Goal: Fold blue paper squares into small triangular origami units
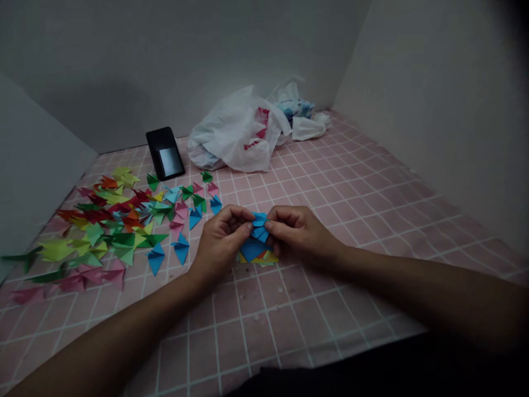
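Note:
My left hand [221, 238] and my right hand [295, 231] meet over the pink tiled floor [264, 325], fingers pinched on a cluster of blue folded paper triangles [256, 236]. The cluster sits between both sets of fingertips, just above the floor. Yellow and red paper edges [264, 258] show beneath it. Several loose blue folded pieces [181, 248] lie just left of my left hand.
A spread of folded paper pieces in green, red, yellow, pink and blue [107, 220] covers the floor at left. A black phone [165, 153] leans against the back wall. White plastic bags [239, 132] sit in the far corner. Walls close in on three sides.

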The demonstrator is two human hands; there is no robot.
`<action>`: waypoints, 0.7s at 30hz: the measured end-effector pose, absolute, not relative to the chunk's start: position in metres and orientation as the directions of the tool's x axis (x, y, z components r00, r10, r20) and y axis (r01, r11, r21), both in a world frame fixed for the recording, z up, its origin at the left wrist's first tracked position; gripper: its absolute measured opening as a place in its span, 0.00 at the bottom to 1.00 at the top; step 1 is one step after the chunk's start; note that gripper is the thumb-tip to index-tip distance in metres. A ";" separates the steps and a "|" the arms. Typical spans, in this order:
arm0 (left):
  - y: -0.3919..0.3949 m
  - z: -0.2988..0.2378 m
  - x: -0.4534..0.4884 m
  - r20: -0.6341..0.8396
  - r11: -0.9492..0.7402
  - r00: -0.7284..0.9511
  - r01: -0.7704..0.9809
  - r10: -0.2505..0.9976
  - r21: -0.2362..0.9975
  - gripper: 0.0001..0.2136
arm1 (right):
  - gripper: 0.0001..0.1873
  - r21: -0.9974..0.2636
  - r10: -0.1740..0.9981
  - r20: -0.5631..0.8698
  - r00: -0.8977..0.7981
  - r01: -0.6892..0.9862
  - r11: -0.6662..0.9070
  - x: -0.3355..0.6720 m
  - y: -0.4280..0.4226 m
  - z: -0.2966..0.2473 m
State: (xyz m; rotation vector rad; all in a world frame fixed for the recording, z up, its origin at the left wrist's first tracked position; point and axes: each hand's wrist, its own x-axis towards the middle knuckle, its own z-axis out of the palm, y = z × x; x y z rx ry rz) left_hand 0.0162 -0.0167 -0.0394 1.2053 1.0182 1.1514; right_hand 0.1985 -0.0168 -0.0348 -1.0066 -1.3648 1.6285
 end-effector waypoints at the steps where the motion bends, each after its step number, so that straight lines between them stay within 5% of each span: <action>1: -0.017 -0.040 0.016 0.011 0.007 0.151 -0.119 0.989 0.993 0.06 | 0.12 -0.990 0.918 -0.091 -0.386 -0.062 -0.125 0.198 -0.017 -0.035; 21: -0.022 -0.037 0.020 -0.042 0.072 0.216 -0.131 0.975 0.989 0.13 | 0.14 -0.990 0.938 -0.096 -0.334 -0.064 -0.124 0.198 -0.019 -0.033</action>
